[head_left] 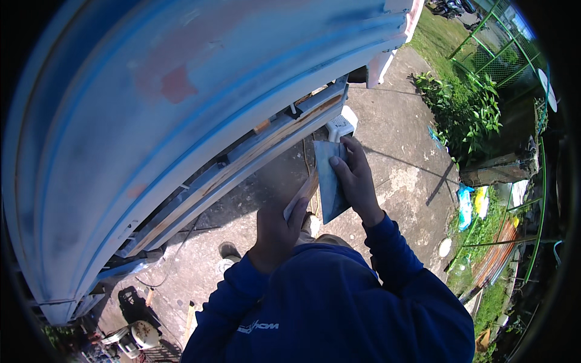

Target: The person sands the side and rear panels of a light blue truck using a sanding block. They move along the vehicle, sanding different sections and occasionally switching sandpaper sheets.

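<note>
While both forearms rise from the lower edge of the head view, the right hand (357, 178) grips a grey-blue sheet of sandpaper (331, 179), fingers clamped over its top edge. The left hand (275, 227) is clenched around a pale wooden block (304, 195) that touches the sheet's left side. Both are held before the chest, just beside a large blue curved panel (181, 103), above the concrete ground (393, 145).

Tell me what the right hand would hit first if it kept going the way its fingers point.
The right hand, holding a grey sheet, points up and away toward the white plastic stool on the concrete. That stool looks first in line, though depth is unclear and the hand might pass above it.
</note>
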`<action>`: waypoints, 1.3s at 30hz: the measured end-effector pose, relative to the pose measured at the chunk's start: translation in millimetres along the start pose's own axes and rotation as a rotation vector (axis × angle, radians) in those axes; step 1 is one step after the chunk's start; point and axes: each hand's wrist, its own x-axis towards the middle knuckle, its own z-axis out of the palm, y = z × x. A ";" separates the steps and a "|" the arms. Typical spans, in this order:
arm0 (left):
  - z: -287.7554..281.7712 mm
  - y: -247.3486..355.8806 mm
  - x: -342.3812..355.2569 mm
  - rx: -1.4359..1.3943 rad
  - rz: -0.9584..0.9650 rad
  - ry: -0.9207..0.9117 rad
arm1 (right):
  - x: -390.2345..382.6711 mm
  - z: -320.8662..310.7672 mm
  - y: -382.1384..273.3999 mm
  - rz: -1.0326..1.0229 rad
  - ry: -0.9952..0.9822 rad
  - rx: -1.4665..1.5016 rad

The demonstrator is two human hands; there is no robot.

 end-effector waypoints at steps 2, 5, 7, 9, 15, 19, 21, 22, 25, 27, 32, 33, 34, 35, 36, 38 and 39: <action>-0.4 -15.9 7.9 -0.165 -0.082 0.198 | -31.0 1.7 4.7 0.091 -0.268 -0.178; -0.7 -18.7 15.7 -0.564 -0.288 0.200 | -37.8 0.2 -17.0 0.265 -0.200 0.107; 16.8 -2.5 16.1 -0.939 -0.491 0.257 | -31.8 -2.7 -11.8 0.457 -0.113 0.417; 25.8 6.5 15.0 -1.155 -0.646 0.283 | -23.6 -7.9 -12.3 0.523 -0.062 0.625; 0.0 -13.2 18.0 -0.552 -0.553 -0.326 | -6.2 -47.1 -35.4 0.365 -0.183 0.422; -14.3 -28.0 36.0 -0.216 -0.581 -0.489 | -5.6 -58.5 -54.0 0.388 -0.262 0.044; -15.2 -38.2 39.9 -0.387 -0.499 -0.273 | -8.4 -63.2 -53.0 0.399 -0.305 -0.008; -15.0 -42.1 41.5 -0.467 -0.453 -0.164 | -9.7 -72.6 -44.6 0.410 -0.328 -0.052; -14.8 -51.8 44.7 -0.516 -0.360 0.082 | -11.0 -82.5 -38.7 0.407 -0.272 -0.019; -15.3 -58.1 41.2 -0.225 -0.535 -0.191 | -8.3 -84.4 -30.1 0.386 -0.108 0.143; 25.7 -83.2 -2.4 -0.093 -0.340 -0.188 | 25.4 -63.8 -38.9 0.221 -0.074 0.331; 36.3 -91.7 -12.6 -0.225 -0.342 -0.105 | 30.7 -52.7 -42.5 0.217 -0.111 0.358; 18.6 -72.9 -2.0 -0.223 -0.514 -0.247 | 34.9 -46.0 -45.1 0.205 -0.133 0.381; 2.2 -62.9 0.6 -0.216 -0.689 -0.385 | 37.5 -37.8 -48.0 0.197 -0.163 0.408; 1.4 -80.1 -9.1 -0.322 -0.693 -0.348 | 39.8 -29.8 -47.4 0.186 -0.201 0.384; -3.6 -85.7 -24.3 -0.435 -0.545 -0.234 | 40.9 -10.9 -49.9 0.198 -0.271 0.379; -4.3 -85.5 -33.0 -0.435 -0.392 -0.157 | 41.0 -2.4 -50.8 0.204 -0.303 0.376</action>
